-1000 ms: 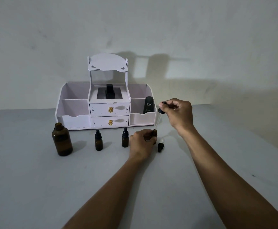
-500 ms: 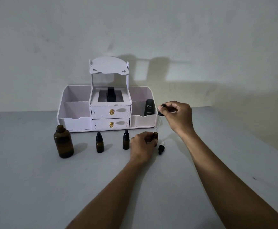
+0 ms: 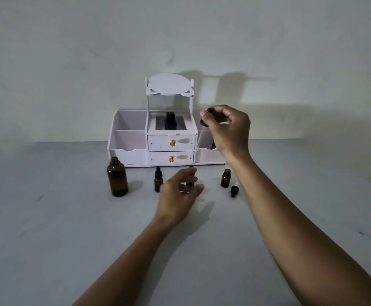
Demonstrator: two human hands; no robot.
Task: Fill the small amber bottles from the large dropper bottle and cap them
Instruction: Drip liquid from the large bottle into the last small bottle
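Since before, our left hand shifted onto the middle of three small bottles, fingers around it; our right hand pinches one dropper, raised.

The large amber bottle stands upright and uncapped, far left of the gripped dropper. Three small amber bottles stand below it: a capped one, a middle one half hidden, and an open one beside its loose black cap.
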